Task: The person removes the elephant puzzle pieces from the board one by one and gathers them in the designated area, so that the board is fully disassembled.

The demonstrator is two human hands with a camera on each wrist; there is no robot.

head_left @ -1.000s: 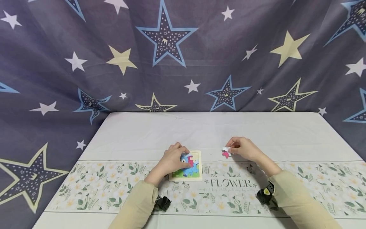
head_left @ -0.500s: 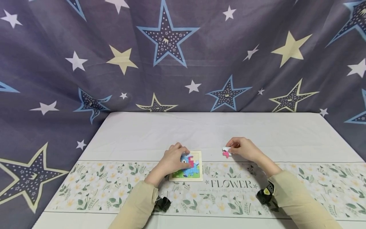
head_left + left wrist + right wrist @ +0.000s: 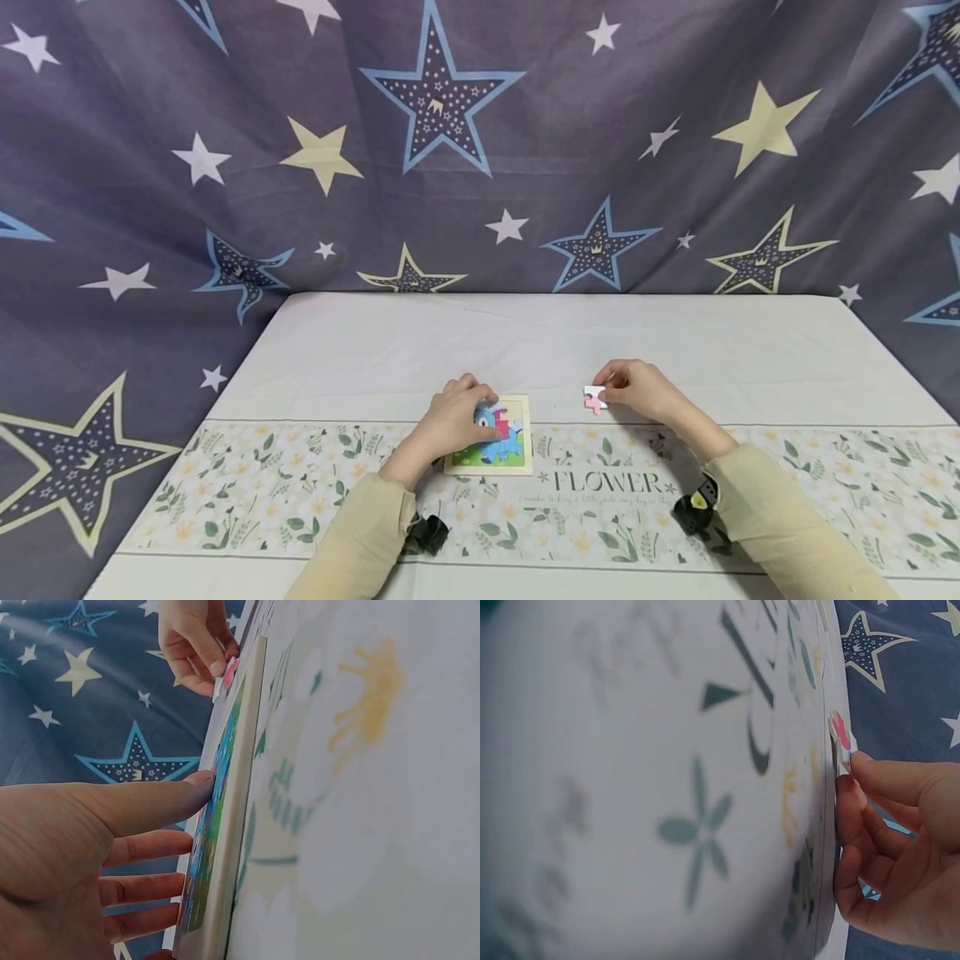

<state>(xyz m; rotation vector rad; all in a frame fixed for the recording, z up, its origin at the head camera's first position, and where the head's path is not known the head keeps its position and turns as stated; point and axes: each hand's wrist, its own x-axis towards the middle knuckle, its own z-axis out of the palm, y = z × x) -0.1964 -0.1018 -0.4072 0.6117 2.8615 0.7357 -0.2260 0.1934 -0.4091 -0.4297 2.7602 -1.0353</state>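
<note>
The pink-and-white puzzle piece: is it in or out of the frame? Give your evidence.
Out. The right hand pinches the puzzle piece off to the frame's right, with tablecloth showing between them.

Puzzle board (image 3: 528, 442) is seen flat, lower centre of the head view: square, pale frame, blue figure printed over green ground, red patch mid-right, pale yellow area upper right. Its left side is partly covered by the left hand (image 3: 450, 422). Puzzle piece (image 3: 593, 402), pink and white, knobbed at its lower edge, is pinched in the right hand (image 3: 641, 390), right of centre, apart from the board.
</note>
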